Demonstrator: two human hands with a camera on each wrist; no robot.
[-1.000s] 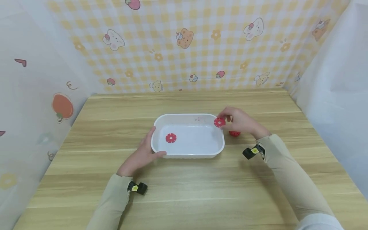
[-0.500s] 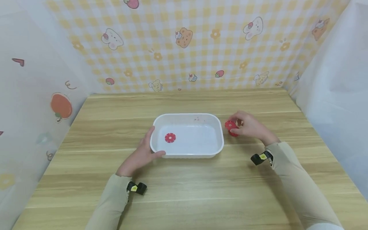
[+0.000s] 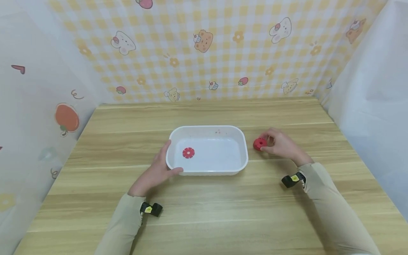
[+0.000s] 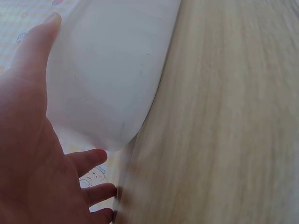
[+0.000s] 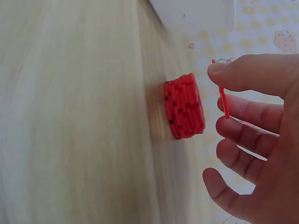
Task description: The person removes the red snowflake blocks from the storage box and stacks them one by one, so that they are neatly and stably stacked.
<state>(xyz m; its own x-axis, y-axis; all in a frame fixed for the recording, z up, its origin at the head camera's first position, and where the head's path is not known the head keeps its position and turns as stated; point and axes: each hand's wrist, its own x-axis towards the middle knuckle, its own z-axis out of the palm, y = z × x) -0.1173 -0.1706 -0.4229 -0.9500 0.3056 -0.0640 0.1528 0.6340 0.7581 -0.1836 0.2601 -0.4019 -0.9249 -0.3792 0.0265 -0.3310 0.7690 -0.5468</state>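
My left hand [image 3: 157,173] holds the left end of a white plastic tray [image 3: 207,173], thumb along the near rim and fingers at the left side. In the left wrist view, the tray's outer wall [image 4: 107,70] lies against the thumb. One red notched disc [image 3: 188,153] lies flat in the tray's left half. Right of the tray, my right hand [image 3: 282,144] is beside a short stack of red discs [image 3: 259,144]. Seen edge-on in the right wrist view, a thin red disc [image 5: 224,100] is pinched between thumb and fingers, apart from the stack.
The wood-grain table [image 3: 210,212] runs back to a yellow checked cloth [image 3: 223,63] with cartoon prints. White sheets hang at the left [image 3: 32,124] and right [image 3: 366,88] sides. Each wrist wears a small black camera [image 3: 156,209].
My right hand has moved right and toward me, from the tray's right rim to the stack, carrying the red disc. The left hand and the tray have stayed in place.
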